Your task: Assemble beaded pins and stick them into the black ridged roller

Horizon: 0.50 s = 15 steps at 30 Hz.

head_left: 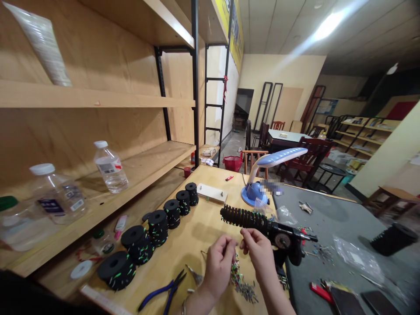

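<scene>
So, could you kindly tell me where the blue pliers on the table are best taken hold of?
Probably by the blue handles, coming from the near side. The pliers lie flat on the wooden table with their handles spread toward you and their jaws pointing away, so the left hand, already close, could likely close around both handles.

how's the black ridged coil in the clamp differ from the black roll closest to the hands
The black ridged coil lies sideways in a black clamp, while the black foam roll sits loose on the wooden table. The coil looks longer and slimmer; the roll is squatter, with a central hole showing. The coil has deep ridges; the roll has small coloured bits in its side. Both are black and round.
</scene>
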### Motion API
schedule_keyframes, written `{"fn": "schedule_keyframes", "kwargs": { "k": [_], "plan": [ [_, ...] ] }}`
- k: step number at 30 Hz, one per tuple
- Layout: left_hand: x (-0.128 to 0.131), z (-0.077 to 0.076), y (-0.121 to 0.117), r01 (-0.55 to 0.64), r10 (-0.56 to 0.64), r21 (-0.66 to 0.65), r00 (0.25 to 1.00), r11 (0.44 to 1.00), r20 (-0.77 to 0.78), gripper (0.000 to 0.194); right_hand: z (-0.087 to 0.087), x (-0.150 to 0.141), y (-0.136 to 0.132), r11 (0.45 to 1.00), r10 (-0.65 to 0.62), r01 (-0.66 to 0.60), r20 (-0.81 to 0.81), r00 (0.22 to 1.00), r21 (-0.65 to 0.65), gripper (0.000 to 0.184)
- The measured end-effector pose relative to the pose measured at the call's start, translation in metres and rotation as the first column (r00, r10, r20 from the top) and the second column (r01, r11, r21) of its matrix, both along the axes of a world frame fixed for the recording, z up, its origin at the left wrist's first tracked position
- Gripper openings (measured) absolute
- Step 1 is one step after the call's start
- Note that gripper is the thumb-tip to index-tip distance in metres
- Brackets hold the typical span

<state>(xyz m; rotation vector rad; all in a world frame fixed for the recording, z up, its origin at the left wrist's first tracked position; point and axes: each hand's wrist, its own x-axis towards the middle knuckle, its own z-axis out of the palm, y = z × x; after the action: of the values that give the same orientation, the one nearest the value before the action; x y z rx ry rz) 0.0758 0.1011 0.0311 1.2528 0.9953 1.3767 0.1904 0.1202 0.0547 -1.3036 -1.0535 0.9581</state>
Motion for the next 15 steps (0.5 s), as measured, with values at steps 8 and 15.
{"fn": "schedule_keyframes", "kwargs": {
  "k": [8, 15],
  "plan": [
    [0.005, -0.012, 0.013, 0.055, -0.044, -0.154, 0.996, 0.986, 0.075, 0.045, -0.014, 0.017, -0.018, 0.998, -0.066, 0.065, 0.048, 0.997, 0.024, 0.043],
    [0.029, -0.005, 0.023, 0.198, -0.141, -0.26, 0.965, 0.945, 0.222, 0.044, -0.024, 0.032, -0.026, 0.985, -0.163, 0.147, 0.237, 0.958, 0.086, 0.047]
  ]
}}
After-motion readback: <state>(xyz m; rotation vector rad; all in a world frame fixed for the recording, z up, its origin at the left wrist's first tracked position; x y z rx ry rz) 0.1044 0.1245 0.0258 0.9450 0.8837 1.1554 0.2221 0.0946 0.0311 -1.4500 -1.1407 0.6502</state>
